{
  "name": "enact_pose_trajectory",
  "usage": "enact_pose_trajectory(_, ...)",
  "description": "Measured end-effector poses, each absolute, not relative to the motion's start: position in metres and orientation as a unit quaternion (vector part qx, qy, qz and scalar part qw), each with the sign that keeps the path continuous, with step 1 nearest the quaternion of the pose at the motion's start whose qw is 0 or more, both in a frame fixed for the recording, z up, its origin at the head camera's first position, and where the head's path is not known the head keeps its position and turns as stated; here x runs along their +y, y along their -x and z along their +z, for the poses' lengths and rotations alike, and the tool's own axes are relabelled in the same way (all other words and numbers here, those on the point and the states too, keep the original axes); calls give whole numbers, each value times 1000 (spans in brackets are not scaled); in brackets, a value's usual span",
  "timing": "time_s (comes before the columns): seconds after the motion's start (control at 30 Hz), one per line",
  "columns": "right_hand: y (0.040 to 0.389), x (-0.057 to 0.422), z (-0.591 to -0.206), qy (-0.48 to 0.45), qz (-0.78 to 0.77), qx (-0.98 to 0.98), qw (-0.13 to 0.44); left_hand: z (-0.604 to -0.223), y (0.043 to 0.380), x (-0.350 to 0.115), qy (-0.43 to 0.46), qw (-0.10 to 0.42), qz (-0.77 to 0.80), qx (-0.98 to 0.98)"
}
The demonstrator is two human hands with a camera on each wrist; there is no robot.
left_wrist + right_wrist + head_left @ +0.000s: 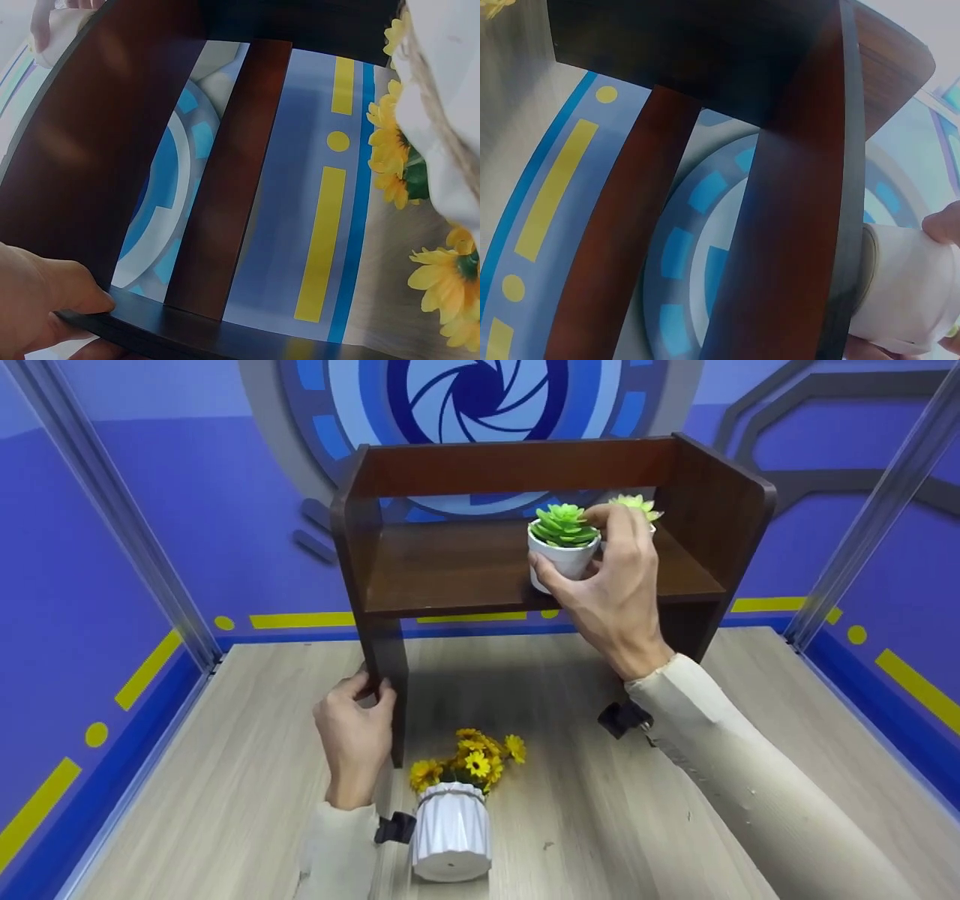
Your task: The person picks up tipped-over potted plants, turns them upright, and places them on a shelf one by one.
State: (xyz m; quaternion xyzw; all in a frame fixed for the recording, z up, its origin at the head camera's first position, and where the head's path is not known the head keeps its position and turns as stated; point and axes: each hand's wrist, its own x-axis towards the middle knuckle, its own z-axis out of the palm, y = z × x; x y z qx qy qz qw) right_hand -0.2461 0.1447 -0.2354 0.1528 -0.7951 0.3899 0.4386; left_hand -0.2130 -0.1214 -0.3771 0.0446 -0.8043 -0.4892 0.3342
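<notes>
My right hand (pixel 619 581) grips a small white pot with a green succulent (pixel 561 547) at the front edge of the dark brown wooden shelf (pixel 457 574). In the right wrist view, the pot (pixel 907 281) has its base at the board's edge; whether it bears fully on the board I cannot tell. Behind my right hand, a second, paler succulent (pixel 637 505) is mostly hidden. My left hand (pixel 356 731) pinches the shelf's left side panel low down, its thumb (pixel 79 292) on the near face in the left wrist view.
A white ribbed pot (pixel 451 832) of yellow flowers (pixel 476 761) stands on the wood-grain table (pixel 585 840), in front of the shelf and close to my left wrist. Blue printed walls (pixel 180 510) with metal corner posts (pixel 127 517) enclose the table at the back and sides.
</notes>
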Motion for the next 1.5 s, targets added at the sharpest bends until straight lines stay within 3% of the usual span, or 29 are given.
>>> enact_pose_trajectory(1.5, 291, 133, -226, -118, 372, -835, 388, -377, 214, -122, -25, 356, -480, -801)
